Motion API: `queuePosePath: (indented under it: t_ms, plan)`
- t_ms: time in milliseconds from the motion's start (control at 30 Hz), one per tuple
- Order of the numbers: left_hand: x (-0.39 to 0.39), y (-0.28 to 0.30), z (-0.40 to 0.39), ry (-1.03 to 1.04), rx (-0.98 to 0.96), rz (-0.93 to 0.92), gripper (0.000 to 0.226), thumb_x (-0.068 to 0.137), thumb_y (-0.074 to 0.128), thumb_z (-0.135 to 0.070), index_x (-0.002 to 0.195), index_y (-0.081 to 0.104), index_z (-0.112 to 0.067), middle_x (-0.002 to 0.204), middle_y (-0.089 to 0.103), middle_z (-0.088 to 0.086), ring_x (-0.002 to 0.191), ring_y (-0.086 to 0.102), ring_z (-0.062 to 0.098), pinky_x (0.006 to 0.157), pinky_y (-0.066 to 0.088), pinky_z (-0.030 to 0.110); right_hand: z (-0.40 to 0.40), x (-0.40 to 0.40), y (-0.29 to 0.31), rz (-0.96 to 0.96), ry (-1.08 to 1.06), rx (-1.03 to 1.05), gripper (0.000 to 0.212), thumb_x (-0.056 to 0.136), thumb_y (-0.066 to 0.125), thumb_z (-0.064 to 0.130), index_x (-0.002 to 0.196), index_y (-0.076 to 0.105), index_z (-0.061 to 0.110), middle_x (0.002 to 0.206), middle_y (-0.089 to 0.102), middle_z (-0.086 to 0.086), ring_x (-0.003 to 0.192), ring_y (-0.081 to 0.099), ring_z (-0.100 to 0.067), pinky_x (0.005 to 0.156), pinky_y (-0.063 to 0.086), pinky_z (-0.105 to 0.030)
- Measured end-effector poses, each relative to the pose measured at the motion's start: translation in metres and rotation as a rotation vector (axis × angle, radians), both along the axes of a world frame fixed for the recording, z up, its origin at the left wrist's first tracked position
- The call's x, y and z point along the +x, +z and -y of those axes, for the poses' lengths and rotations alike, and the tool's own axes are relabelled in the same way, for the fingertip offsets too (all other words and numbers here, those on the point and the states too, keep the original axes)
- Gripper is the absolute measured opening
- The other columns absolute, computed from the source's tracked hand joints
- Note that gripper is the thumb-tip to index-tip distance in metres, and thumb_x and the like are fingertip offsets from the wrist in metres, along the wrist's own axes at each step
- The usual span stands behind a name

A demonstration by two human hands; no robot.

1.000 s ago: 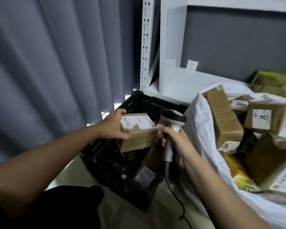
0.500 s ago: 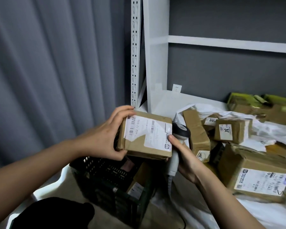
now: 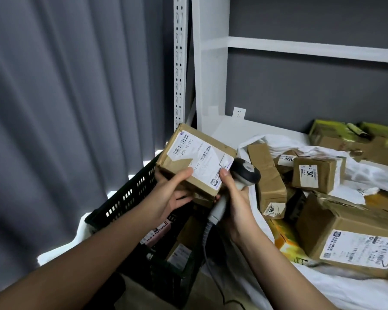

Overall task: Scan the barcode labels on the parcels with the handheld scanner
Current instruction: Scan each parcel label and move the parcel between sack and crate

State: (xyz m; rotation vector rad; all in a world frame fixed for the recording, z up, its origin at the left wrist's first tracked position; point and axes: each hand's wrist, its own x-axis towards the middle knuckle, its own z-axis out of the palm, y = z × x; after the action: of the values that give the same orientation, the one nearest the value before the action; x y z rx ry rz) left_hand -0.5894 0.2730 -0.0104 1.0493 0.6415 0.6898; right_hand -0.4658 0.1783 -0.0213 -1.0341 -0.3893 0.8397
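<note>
A person's left hand [image 3: 168, 195] holds a small cardboard parcel [image 3: 195, 159] tilted label-up above a black plastic crate [image 3: 126, 198], thumb pressed across the box's near edge beside its white shipping label [image 3: 199, 161]. The right hand [image 3: 235, 198] has its grip clamped around the handle of a corded handheld scanner [image 3: 244, 173], whose dark head sits just beside the parcel's right corner and points away from the label rather than at it. In the crate lie at least 2 labelled parcels, seemingly already processed. To the right, a white sack [image 3: 356, 285] spread over the white shelf [image 3: 229, 128] carries a heap of more brown boxes, including a large parcel [image 3: 345, 238] at its near right edge, all with labels showing. Judging by that pile, most of the scanning is still ahead, and this box's barcode looks not yet read.
</note>
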Motion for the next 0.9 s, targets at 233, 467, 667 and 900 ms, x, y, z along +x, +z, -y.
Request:
queuePosePath:
  t_ms: [233,467,667,900]
  plan:
    - [-0.013,-0.021,-0.037,0.151,-0.001,-0.106,0.102,0.059,0.081,-0.037,0.141,0.02,-0.031,0.127,0.06,0.002,0.109,0.063,0.023,0.082,0.051,0.033,0.003,0.012,-0.011,0.105,0.001,-0.086,0.046,0.084,0.074,0.028,0.118,0.053,0.005,0.068,0.057,-0.003,0.051,0.048,-0.014,0.051,0.039,-0.03]
    - [-0.016,-0.036,-0.067,0.164,0.108,-0.22,0.086,0.079,0.075,-0.013,0.146,0.023,-0.029,0.118,0.06,-0.001,0.1,0.059,0.009,0.069,0.047,0.026,0.019,0.006,0.0,0.447,0.123,-0.114,0.033,0.086,0.067,0.018,0.064,0.047,0.004,0.048,0.044,-0.007,0.042,0.037,-0.02,0.05,0.032,-0.03]
    - [-0.016,-0.039,-0.068,0.135,0.143,-0.232,0.087,0.077,0.077,-0.012,0.146,0.028,-0.033,0.119,0.062,0.003,0.105,0.062,0.016,0.077,0.052,0.031,0.025,-0.003,0.007,0.536,0.19,-0.157,0.035,0.078,0.06,0.032,0.06,0.045,0.006,0.044,0.043,-0.006,0.042,0.037,-0.017,0.049,0.035,-0.024]
    - [-0.019,-0.043,-0.068,0.176,0.145,-0.264,0.092,0.074,0.08,-0.013,0.146,0.027,-0.032,0.119,0.06,0.001,0.11,0.061,0.022,0.098,0.049,0.048,0.025,-0.009,0.011,0.589,0.237,-0.187,0.038,0.077,0.059,0.032,0.055,0.043,0.006,0.04,0.042,-0.002,0.039,0.036,-0.016,0.047,0.034,-0.02]
